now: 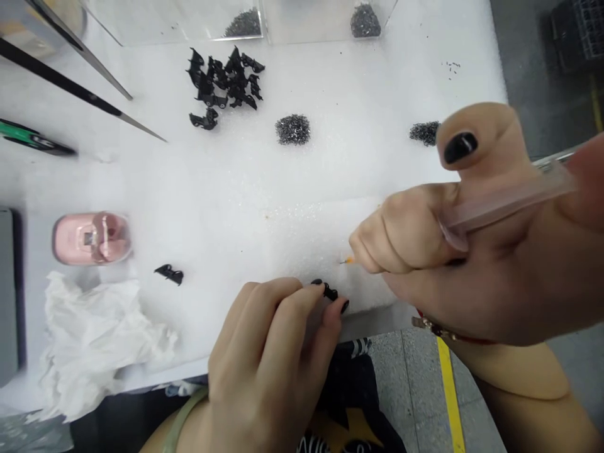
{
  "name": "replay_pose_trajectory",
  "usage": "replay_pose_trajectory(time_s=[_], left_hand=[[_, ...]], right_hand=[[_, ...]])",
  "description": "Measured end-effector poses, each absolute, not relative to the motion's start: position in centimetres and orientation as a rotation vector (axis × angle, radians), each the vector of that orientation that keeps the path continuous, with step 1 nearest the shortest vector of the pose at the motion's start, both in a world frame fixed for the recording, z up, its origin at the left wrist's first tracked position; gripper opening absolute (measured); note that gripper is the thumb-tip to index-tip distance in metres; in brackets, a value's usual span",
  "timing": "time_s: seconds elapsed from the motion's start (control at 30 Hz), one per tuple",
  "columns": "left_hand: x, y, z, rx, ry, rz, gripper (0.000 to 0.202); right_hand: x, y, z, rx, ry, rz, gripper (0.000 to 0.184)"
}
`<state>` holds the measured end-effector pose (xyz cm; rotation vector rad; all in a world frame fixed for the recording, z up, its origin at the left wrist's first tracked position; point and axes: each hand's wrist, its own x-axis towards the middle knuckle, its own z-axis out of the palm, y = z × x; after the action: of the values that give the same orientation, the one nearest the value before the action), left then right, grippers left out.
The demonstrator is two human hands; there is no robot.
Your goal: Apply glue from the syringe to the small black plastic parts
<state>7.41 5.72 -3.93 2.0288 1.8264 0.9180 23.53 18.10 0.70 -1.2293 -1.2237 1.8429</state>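
Note:
Near the front edge of the white foam surface [207, 207], my left hand [278, 352] pinches a small black plastic part [329, 292] between thumb and forefinger. My right hand [438, 226] is wrapped round a clear syringe [509, 201]. Its orange needle hub [349, 260] sticks out past the fingers, with the thin needle tip just above and right of the black part, apart from it. A similar black part [170, 274] lies alone to the left. More of them form a pile [226, 82] at the back.
Small dark heaps [292, 129] of tiny pieces lie on the foam, one [425, 133] partly behind my right hand. Clear trays [311, 38] stand at the back. Tweezers [89, 97], a green-and-black tool [38, 138], a pink container [89, 238] and crumpled tissue [94, 340] are on the left.

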Motion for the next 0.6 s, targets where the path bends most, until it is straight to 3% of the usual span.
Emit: replay_pose_trajectory(time_s=[0.1,0.37,0.6], left_hand=[[7.5,5.6,-4.0,2.016,1.842,0.922,0.015],[7.4,5.9,-4.0,2.017,1.824,0.965,0.006],[7.3,6.3,-3.9,2.061,1.807,0.997,0.014]], right_hand=[[23.5,17.8,0.7,-1.183,-0.964,1.793,0.037],[21.4,18.2,-0.4,-1.228,-0.551,1.815,0.056],[21.0,18.6,-0.9,-1.288,-0.514,1.829,0.059]])
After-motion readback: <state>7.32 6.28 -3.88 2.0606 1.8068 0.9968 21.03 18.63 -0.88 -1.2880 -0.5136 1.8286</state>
